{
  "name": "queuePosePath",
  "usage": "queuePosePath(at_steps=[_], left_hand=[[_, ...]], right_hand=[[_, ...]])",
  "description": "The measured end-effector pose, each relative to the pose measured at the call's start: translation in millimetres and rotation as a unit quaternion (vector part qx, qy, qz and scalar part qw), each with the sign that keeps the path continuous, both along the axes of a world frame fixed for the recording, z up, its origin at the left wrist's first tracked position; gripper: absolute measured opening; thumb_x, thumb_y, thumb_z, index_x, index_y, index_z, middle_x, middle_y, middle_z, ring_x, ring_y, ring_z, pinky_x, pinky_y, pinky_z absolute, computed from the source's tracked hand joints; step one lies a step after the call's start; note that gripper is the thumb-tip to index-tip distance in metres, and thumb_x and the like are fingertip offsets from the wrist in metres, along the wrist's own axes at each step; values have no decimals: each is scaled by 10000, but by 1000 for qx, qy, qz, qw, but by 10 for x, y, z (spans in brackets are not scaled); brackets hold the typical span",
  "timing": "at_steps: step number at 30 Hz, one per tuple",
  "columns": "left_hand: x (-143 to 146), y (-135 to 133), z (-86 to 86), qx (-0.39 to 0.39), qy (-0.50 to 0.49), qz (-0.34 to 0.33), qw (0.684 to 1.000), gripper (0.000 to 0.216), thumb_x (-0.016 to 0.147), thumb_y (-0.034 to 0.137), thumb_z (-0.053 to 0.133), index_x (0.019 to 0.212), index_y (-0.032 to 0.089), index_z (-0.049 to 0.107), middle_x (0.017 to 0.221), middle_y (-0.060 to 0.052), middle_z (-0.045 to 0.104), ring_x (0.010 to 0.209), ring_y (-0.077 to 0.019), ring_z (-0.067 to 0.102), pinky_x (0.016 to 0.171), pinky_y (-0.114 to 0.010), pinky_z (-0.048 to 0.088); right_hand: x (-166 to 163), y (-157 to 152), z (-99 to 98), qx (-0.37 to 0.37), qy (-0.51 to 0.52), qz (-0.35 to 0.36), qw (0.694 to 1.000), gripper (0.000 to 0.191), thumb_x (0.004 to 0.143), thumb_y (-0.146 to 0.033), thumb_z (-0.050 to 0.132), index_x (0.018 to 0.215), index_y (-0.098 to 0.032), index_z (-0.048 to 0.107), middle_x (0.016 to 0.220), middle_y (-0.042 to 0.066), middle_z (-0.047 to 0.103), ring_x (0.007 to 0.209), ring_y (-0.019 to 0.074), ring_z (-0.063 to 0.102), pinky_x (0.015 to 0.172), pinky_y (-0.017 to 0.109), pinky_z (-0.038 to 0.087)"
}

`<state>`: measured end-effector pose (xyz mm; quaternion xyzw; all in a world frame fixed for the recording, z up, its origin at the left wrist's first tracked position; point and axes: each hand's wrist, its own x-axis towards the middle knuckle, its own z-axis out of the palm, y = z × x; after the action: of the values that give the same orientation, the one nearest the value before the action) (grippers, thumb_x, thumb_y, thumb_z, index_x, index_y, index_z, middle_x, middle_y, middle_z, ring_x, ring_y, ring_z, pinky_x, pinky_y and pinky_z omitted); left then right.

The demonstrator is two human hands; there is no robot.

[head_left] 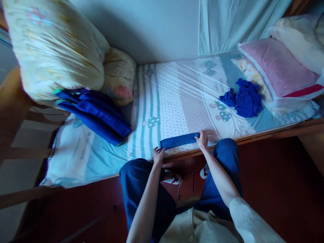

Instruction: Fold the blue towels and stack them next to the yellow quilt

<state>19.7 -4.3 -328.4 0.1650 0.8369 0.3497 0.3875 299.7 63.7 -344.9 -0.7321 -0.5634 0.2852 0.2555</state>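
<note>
Head camera gives me two bare hands working over one folded blue cloth (179, 141), a flat strip lying near the front edge of the bed (174, 108). My right hand (203, 139) is clamped on the strip's three o'clock end, thumb over the top. My left hand (158, 155) sits at its nine o'clock end, thumb at the corner; I cannot tell whether those fingers actually pinch the fabric.

Taking the strip as the centre of the dial, I have one trousered knee at eight o'clock, the other between three and four. Down at six, below the bed's edge, a thin metal ring (178, 193) shows between the legs, with a shoe (172, 177) on either side of it, over a dark red floor (273, 175).

Farther out, between nine and ten, a stack of blue cloths (98, 116) with green edging rests on the sheet. A big yellowish pillow (58, 50) leans at ten, with a smaller floral pillow (121, 72) beside it. Toward two lies a crumpled blue cloth (246, 99), and beyond that a pink pillow (278, 65). At one o'clock a pale curtain (233, 27) hangs against the wall.
</note>
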Motion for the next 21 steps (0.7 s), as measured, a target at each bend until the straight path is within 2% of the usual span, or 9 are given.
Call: queuePosePath(at_steps=[4, 9, 12, 16, 19, 21], left_hand=[[-19, -13, 30, 7, -50, 10, 999, 285, 882, 169, 639, 1152, 211, 556, 956, -39, 647, 899, -136, 694, 844, -293, 599], [-157, 126, 114, 1, -94, 12, 995, 27, 880, 202, 649, 901, 205, 634, 767, -32, 613, 793, -161, 693, 766, -290, 612], [-184, 237, 136, 0, -101, 14, 995, 52, 856, 252, 685, 861, 204, 665, 698, -27, 592, 756, -179, 688, 693, -302, 606], [-145, 358, 179, 27, -102, 10, 994, 120, 843, 285, 688, 927, 201, 703, 758, -51, 670, 870, -204, 706, 703, -294, 587], [-96, 422, 301, 55, -109, 11, 992, 208, 803, 265, 719, 996, 189, 707, 877, -67, 732, 960, -203, 708, 779, -300, 577], [-47, 458, 448, 94, -124, 8, 988, 288, 773, 260, 742, 1047, 179, 698, 934, -68, 745, 990, -196, 707, 827, -309, 570]], right_hand=[[7, -10, -5, 3, 3, 24, 1000, 308, 809, -185, 738, 1106, -216, 663, 1150, 124, 697, 1149, 301, 606, 1030, 451, 468], [-10, 25, -66, -12, 24, 20, 999, 324, 808, -169, 717, 1123, -224, 670, 1134, 112, 711, 1116, 285, 634, 993, 422, 485], [-23, 24, -80, -19, 17, 18, 1000, 331, 815, -165, 705, 1141, -211, 665, 1145, 124, 709, 1109, 284, 642, 976, 409, 489], [-4, -3, -66, -17, 16, 23, 999, 332, 817, -171, 698, 1145, -211, 656, 1144, 113, 708, 1102, 267, 644, 979, 395, 488], [4, -25, 34, -16, -1, 29, 999, 375, 795, -154, 698, 1162, -216, 651, 1163, 103, 703, 1143, 266, 623, 1006, 401, 478], [-22, -27, 174, -2, -15, 42, 999, 456, 769, -168, 727, 1214, -214, 639, 1237, 113, 681, 1208, 287, 589, 1033, 428, 466]])
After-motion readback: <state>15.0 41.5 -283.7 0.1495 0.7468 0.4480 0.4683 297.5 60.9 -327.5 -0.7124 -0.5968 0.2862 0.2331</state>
